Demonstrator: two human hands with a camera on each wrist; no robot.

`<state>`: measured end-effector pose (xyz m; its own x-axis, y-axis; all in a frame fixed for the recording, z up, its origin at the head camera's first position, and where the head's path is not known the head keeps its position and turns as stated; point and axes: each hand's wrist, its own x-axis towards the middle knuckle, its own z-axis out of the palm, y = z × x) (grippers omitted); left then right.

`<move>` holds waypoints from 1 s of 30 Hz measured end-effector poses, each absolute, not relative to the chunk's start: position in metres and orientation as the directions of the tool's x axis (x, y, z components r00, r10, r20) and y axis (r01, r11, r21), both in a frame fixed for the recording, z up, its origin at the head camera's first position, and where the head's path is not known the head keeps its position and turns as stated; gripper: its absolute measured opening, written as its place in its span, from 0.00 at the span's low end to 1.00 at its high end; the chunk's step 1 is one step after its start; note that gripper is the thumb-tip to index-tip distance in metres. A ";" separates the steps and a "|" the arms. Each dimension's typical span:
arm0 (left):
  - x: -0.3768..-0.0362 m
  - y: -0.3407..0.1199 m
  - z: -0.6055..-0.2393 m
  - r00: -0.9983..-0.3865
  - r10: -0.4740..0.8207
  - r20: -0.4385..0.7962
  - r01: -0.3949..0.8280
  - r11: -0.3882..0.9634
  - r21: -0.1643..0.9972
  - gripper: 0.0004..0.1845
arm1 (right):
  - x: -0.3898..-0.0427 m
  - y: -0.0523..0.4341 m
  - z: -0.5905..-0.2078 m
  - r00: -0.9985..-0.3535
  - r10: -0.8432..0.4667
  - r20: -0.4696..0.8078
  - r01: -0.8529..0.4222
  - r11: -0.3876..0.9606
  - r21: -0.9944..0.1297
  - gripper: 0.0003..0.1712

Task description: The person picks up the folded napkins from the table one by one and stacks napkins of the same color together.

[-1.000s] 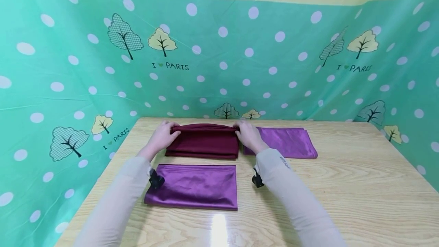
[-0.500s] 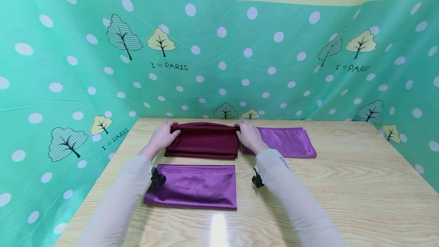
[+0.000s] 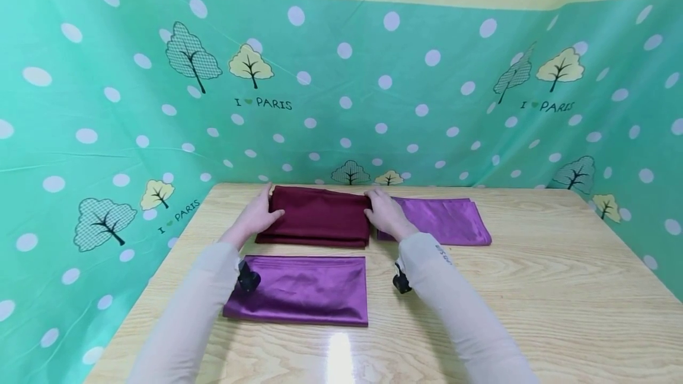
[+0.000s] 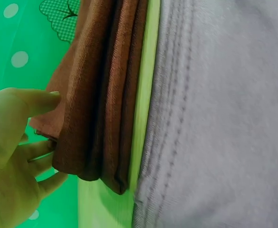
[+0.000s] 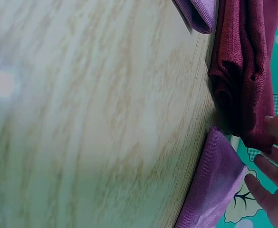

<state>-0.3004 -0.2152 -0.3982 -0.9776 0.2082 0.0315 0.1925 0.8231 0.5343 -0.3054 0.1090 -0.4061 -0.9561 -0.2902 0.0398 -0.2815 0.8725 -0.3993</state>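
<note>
A folded maroon cloth [image 3: 320, 218] lies near the table's far edge, its layers stacked in soft folds. My left hand [image 3: 257, 216] is at its left end, thumb stretched along the top and fingers past the side. In the left wrist view, the left thumb and fingers [image 4: 47, 183] stand apart around the cloth's corner. My right hand [image 3: 386, 213] touches the cloth's far right corner. The right wrist view has its thumb against the maroon fabric, while the other fingers [image 5: 257, 190] are extended and spread; part of that hand is out of frame.
One folded purple satin cloth [image 3: 304, 289] lies in front of the maroon one, another purple cloth [image 3: 448, 221] to its right, partly behind my right hand. All rest on a wooden table [image 3: 533, 301]. A green dotted curtain [image 3: 341, 76] hangs behind and beside it.
The maroon cloth's raised far edge has settled flatter and its left far corner shows. My left thumb and fingers have spread apart. The right hand has barely moved.
</note>
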 end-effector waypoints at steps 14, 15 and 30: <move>-0.296 -0.225 -0.392 -0.973 0.230 0.031 0.214 0.836 0.505 0.36 | -0.297 0.112 -0.402 -0.948 -0.285 0.143 -0.318 0.822 -0.472 0.21; -0.295 -0.225 -0.391 -0.971 0.234 0.046 0.225 0.837 0.499 0.35 | -0.296 0.112 -0.400 -0.946 -0.285 0.151 -0.323 0.815 -0.481 0.19; -0.275 -0.231 -0.376 -0.942 0.327 0.081 0.327 0.830 0.452 0.12 | -0.279 0.117 -0.388 -0.924 -0.345 0.163 -0.377 0.763 -0.524 0.07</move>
<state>-0.2747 -0.2308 -0.3762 -0.9416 0.3267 0.0815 0.3271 0.8298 0.4521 -0.2789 0.1165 -0.3878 -0.9244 -0.3452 0.1626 -0.3773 0.7633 -0.5245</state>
